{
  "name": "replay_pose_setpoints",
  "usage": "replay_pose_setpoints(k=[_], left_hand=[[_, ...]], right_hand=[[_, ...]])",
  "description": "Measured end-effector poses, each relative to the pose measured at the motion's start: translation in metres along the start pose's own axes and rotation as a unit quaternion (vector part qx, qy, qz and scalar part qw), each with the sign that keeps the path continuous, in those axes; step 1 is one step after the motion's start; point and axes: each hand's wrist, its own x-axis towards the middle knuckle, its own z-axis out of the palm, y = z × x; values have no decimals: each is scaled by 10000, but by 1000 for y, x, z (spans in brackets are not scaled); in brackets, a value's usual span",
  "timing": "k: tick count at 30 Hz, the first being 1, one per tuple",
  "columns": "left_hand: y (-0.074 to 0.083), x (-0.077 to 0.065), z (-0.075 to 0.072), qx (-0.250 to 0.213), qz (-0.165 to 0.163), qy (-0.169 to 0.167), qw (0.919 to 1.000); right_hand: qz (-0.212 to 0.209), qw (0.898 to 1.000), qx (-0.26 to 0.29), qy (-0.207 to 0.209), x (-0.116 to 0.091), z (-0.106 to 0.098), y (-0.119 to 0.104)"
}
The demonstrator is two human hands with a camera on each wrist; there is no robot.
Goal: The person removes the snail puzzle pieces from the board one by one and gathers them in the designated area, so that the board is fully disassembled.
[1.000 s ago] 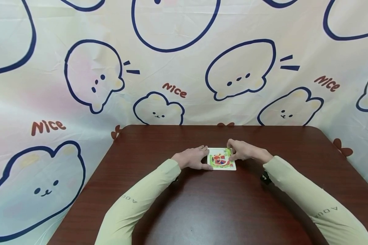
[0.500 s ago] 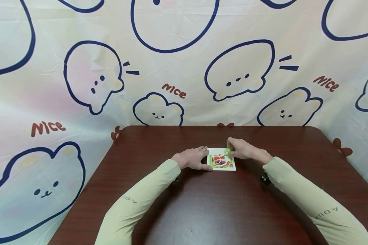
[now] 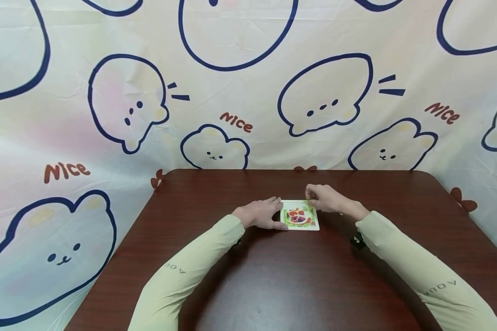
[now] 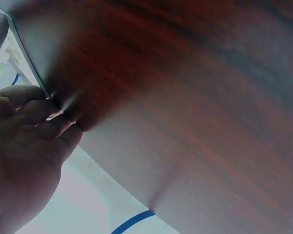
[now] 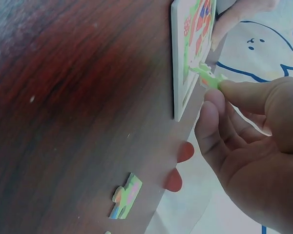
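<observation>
A square jigsaw puzzle (image 3: 299,217) with a white border and a bright red, green and blue picture lies on the table. My left hand (image 3: 262,213) rests along its left side, fingers stretched to the far corner and thumb at the near one. In the left wrist view, the fingers (image 4: 56,126) extend by the board's edge. Over the far right corner, my right hand (image 3: 326,199) pinches a small green puzzle piece (image 5: 208,75) between thumb and fingertips. That piece is tilted, its lower end close over the bare part of the board; in the head view my fingers mostly hide it.
A loose puzzle piece (image 5: 125,197) in green, pink and blue lies on the dark wooden table (image 3: 273,280) beside the board, hidden behind the right hand in the head view. A cartoon-printed cloth (image 3: 265,92) hangs behind the table's far edge.
My right hand has shifted a little away from me, from the board's right side to its far right corner, uncovering more of the picture. The left hand and the board have stayed put.
</observation>
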Motion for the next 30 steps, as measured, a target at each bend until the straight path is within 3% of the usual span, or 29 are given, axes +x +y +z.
replay_pose_setpoints(k=[12,22,30], left_hand=[[1,0,0,-97,-43,-43,9999],[-1,3,0,59,2,-50,10000],[-1,5,2,67,5,-43,10000]], right_hand=[[162,9968,724,290,-9,-7,10],[645,9901,1192,375,-28,-27,25],[641,9897,1182,499,-45,-39,47]])
